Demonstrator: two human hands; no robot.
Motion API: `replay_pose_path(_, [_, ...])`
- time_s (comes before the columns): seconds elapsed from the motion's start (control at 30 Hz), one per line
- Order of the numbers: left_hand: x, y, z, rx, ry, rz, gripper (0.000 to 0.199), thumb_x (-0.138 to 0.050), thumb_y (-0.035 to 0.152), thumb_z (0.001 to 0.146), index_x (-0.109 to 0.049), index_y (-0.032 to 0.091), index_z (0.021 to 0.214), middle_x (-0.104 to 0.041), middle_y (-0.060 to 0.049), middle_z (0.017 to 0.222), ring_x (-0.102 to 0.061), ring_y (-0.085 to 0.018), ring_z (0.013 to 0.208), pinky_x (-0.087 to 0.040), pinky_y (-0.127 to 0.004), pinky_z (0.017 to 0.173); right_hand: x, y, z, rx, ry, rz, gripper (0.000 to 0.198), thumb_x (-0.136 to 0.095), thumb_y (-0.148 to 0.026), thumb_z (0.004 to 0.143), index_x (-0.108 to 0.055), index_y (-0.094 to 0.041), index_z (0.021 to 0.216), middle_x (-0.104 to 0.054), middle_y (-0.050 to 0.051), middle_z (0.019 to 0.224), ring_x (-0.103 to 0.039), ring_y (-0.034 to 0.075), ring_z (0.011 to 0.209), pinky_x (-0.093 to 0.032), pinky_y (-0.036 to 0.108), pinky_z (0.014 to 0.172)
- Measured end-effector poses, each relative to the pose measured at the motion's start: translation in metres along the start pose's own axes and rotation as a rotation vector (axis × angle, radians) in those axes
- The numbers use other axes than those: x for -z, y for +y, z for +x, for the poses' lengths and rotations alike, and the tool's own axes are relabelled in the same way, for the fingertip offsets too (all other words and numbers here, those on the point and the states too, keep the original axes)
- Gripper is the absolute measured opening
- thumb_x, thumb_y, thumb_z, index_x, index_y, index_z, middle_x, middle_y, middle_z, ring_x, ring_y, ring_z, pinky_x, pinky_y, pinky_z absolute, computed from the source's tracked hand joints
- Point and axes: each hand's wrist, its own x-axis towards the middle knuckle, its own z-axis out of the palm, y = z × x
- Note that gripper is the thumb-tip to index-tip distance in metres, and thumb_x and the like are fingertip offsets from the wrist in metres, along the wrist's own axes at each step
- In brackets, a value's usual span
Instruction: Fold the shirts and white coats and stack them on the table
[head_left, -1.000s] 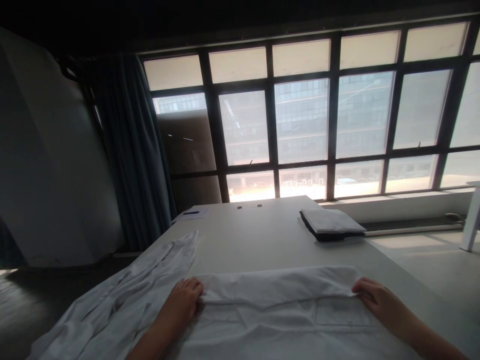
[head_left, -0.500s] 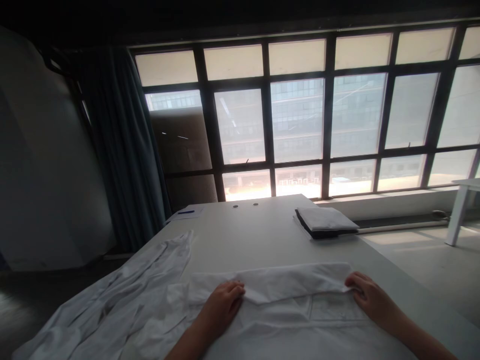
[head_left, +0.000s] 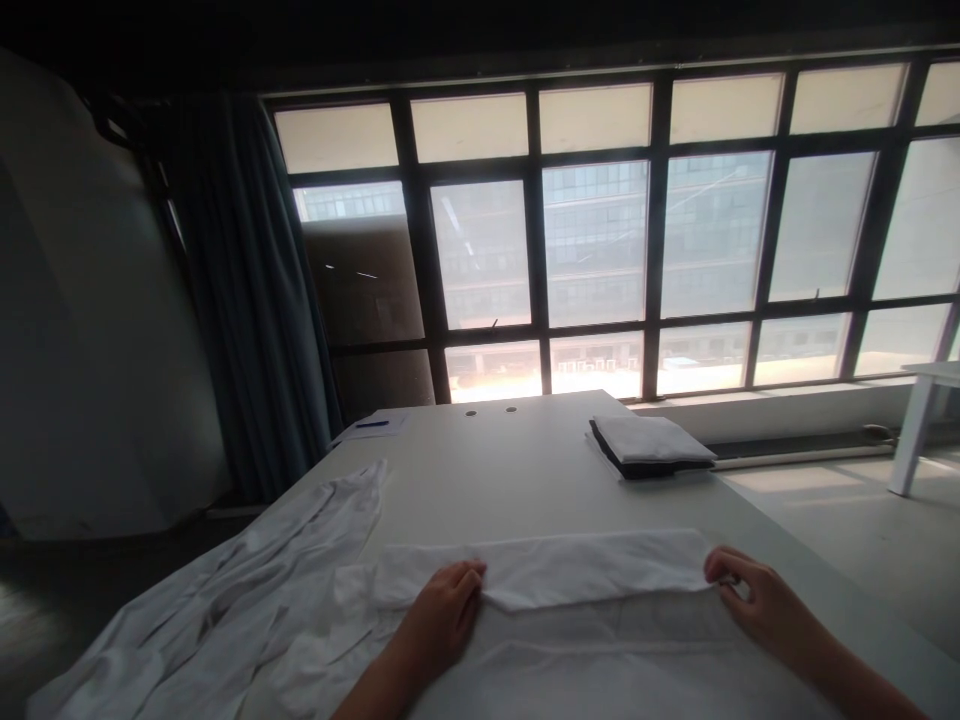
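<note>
A white cloth garment (head_left: 600, 572) lies across the near part of the white table (head_left: 480, 470), its far part folded over into a long band. My left hand (head_left: 448, 610) is closed on the band's near edge, left of the middle. At the band's right end my right hand (head_left: 750, 588) pinches the corner of the fabric between thumb and fingers. Below the band the rest of the garment spreads toward me and runs out of view. Its exact kind cannot be made out.
Another crumpled white garment (head_left: 292, 560) covers the table's left side. A folded stack of white and black cloth (head_left: 654, 442) sits at the back right. A blue pen (head_left: 373, 424) lies on paper at the far left corner. A second white table (head_left: 919, 420) stands at right.
My right hand has shifted slightly right, pulling the folded band straighter. The pocket-like seam seen below the band is now covered or smoothed out. My left hand has barely moved.
</note>
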Motion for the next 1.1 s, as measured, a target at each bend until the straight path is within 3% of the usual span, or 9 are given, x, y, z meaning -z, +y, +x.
replay_pose_path(0.2, [0.004,0.003,0.002,-0.014,-0.073,0.015,0.036,-0.047,0.011,0.085,-0.062,0.026,0.114,-0.063,-0.007,0.137,-0.056,-0.023,0.130,-0.040,-0.042,0.117,0.001,-0.005,-0.001,-0.034,-0.118,0.058,0.008,-0.050,-0.018,0.067,-0.054,-0.024,0.069,-0.065,0.003,0.082,-0.061,0.021,0.079,-0.047,0.030,0.076])
replay_pose_path(0.57, [0.007,0.009,0.003,-0.037,-0.138,0.052,0.033,-0.047,0.008,0.082,-0.061,0.024,0.106,-0.063,-0.007,0.136,-0.055,-0.022,0.130,-0.033,-0.045,0.121,0.001,-0.003,-0.002,-0.050,-0.155,0.095,0.005,-0.052,-0.018,0.066,-0.055,-0.023,0.066,-0.064,0.005,0.091,-0.060,0.021,0.083,-0.048,0.029,0.081])
replay_pose_path(0.83, [0.004,0.004,0.003,-0.106,-0.145,0.033,0.018,-0.051,0.022,0.096,-0.065,0.028,0.106,-0.066,-0.005,0.131,-0.055,-0.022,0.131,-0.033,-0.046,0.120,0.002,-0.002,-0.002,-0.021,-0.106,0.059,0.006,-0.052,-0.020,0.069,-0.057,-0.023,0.070,-0.063,0.004,0.088,-0.059,0.020,0.078,-0.048,0.027,0.077])
replay_pose_path(1.1, [0.012,0.007,0.007,-0.187,-0.120,0.043,0.024,-0.046,0.023,0.101,-0.067,0.029,0.110,-0.068,-0.004,0.129,-0.055,-0.019,0.132,-0.028,-0.044,0.123,0.003,-0.004,0.000,-0.047,-0.054,0.013,0.009,-0.056,-0.026,0.069,-0.058,-0.023,0.062,-0.068,0.005,0.089,-0.063,0.020,0.078,-0.050,0.027,0.077])
